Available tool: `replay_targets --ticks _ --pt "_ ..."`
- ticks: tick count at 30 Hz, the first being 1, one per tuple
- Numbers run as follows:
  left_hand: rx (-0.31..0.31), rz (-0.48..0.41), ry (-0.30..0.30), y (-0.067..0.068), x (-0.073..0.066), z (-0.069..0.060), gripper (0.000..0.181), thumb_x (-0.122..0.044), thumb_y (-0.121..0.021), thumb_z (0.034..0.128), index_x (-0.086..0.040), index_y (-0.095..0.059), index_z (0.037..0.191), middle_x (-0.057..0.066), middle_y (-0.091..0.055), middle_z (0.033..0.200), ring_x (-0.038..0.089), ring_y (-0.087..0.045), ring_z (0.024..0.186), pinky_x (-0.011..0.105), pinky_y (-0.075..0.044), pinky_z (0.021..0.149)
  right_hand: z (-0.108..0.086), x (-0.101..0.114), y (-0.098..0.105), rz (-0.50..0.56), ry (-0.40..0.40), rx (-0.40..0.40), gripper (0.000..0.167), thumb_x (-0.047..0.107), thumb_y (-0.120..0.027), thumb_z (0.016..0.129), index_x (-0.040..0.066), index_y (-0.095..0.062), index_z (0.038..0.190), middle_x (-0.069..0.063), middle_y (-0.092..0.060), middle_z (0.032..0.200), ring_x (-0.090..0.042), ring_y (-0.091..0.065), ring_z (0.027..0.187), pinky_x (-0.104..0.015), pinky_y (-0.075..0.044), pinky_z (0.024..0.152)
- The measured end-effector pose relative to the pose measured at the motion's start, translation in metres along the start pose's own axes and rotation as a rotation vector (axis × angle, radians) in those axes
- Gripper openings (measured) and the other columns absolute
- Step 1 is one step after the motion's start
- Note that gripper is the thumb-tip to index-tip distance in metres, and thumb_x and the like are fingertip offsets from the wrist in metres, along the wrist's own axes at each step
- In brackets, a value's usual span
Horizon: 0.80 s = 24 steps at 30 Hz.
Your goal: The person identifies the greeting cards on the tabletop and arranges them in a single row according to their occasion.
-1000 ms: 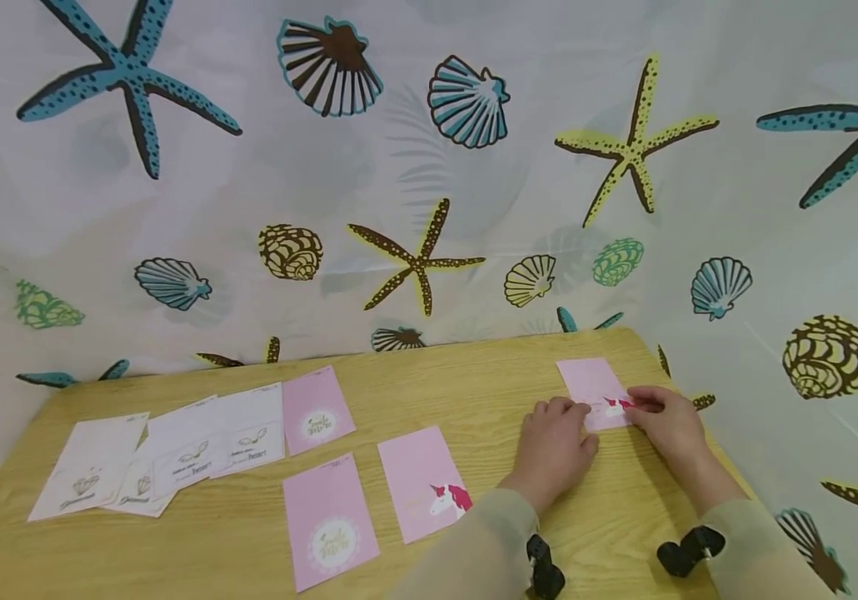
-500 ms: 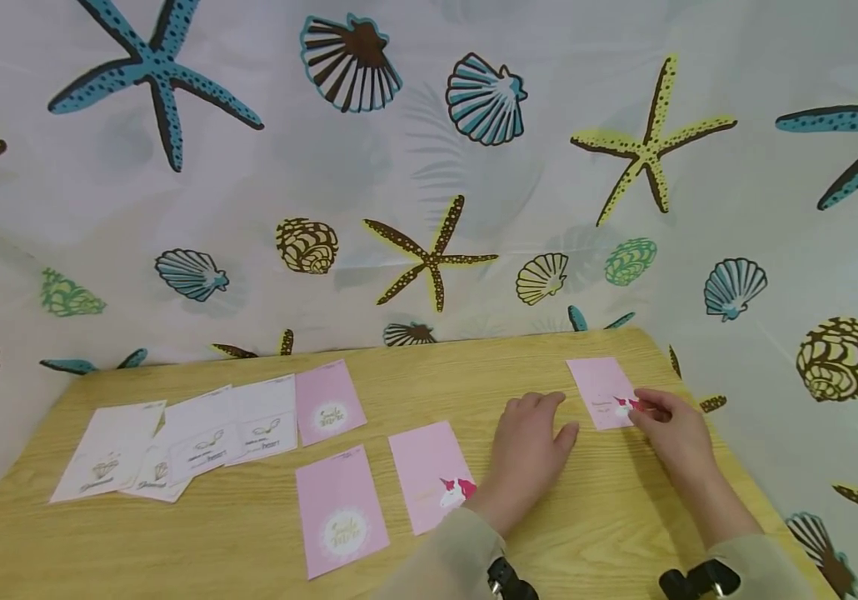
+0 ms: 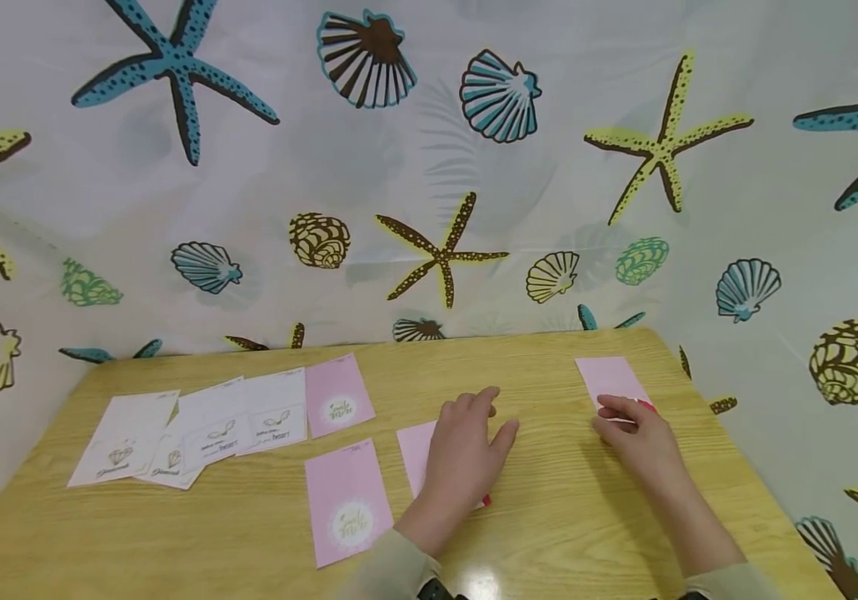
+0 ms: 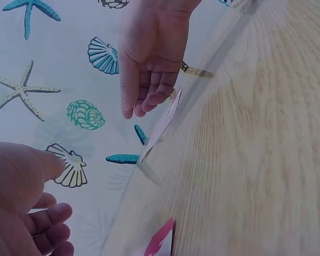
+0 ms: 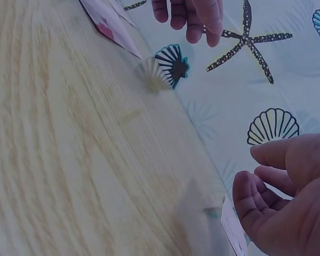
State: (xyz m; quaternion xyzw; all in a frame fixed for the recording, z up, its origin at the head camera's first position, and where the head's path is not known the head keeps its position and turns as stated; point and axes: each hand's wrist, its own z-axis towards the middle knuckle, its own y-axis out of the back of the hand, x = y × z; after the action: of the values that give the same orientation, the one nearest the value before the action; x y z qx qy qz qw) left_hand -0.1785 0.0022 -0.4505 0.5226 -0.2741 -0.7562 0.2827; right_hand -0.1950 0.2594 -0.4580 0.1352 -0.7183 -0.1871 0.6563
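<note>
In the head view my left hand (image 3: 462,454) hovers over a pink unicorn card (image 3: 416,440) and covers most of it, its fingers loosely spread and holding nothing. My right hand (image 3: 642,442) is above the lower part of another pink card (image 3: 612,377) at the right, hiding much of its print. The right wrist view shows that hand (image 5: 288,192) with bent, relaxed fingers and a gap below the thumb, and the card (image 5: 233,226) lies beneath it. Nothing is visible in either hand.
Two pink cards with white circles (image 3: 337,392) (image 3: 350,500) lie left of my left hand. Several overlapping white cards (image 3: 275,404) spread farther left on the wooden table (image 3: 234,533). A cloth (image 3: 384,167) printed with shells and starfish hangs behind.
My left hand has moved left, off the right-hand card and over the other unicorn card. The right hand has drawn slightly left and down from its card's edge. The view has shifted a little.
</note>
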Motion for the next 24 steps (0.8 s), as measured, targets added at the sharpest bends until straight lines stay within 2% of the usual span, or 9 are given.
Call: replay_targets --ticks 4,7,12,17,24 --pt "-0.039 -0.001 0.008 0.014 0.010 -0.008 0.050 -0.028 -0.077 0.1060 -0.003 -0.065 0.147 0.011 -0.071 0.123 0.038 -0.062 0.117 0.053 -0.052 0.099 -0.006 0.008 -0.011 0.059 0.008 0.044 0.049 0.017 -0.072 0.109 -0.003 -0.061 0.152 -0.017 -0.067 0.133 -0.017 -0.068 0.110 -0.018 -0.058 0.087" --pt "-0.055 0.013 0.020 0.024 0.018 -0.016 0.050 -0.026 -0.078 0.1045 -0.001 -0.065 0.146 0.012 -0.071 0.123 0.040 -0.062 0.118 0.056 -0.050 0.102 -0.009 0.012 -0.019 0.107 0.009 0.070 0.049 0.015 -0.073 0.108 -0.004 -0.060 0.152 -0.016 -0.067 0.131 -0.014 -0.068 0.107 -0.021 -0.059 0.089" --pt "-0.079 0.072 0.036 0.046 0.035 -0.026 0.050 -0.023 -0.080 0.1024 -0.002 -0.066 0.145 0.010 -0.072 0.123 0.040 -0.063 0.115 0.060 -0.049 0.101 -0.014 0.021 -0.030 0.170 -0.015 0.124 0.051 0.015 -0.072 0.109 -0.003 -0.059 0.154 -0.016 -0.065 0.132 -0.022 -0.069 0.113 -0.026 -0.061 0.092" --pt "-0.089 0.125 0.084 0.067 0.051 -0.036 0.052 -0.024 -0.081 0.1017 -0.004 -0.066 0.147 0.009 -0.072 0.126 0.038 -0.062 0.115 0.059 -0.046 0.101 -0.019 0.028 -0.043 0.246 -0.032 0.192 0.051 0.015 -0.071 0.109 -0.003 -0.057 0.155 -0.016 -0.063 0.134 -0.029 -0.070 0.118 -0.032 -0.062 0.094" --pt "-0.073 0.175 0.142 0.078 0.064 -0.053 0.053 -0.027 -0.082 0.1006 -0.006 -0.068 0.147 0.010 -0.073 0.127 0.039 -0.065 0.119 0.062 -0.045 0.101 -0.027 0.035 -0.064 0.301 -0.034 0.246 0.049 0.013 -0.071 0.109 -0.005 -0.059 0.153 -0.017 -0.063 0.134 -0.029 -0.070 0.114 -0.038 -0.063 0.095"
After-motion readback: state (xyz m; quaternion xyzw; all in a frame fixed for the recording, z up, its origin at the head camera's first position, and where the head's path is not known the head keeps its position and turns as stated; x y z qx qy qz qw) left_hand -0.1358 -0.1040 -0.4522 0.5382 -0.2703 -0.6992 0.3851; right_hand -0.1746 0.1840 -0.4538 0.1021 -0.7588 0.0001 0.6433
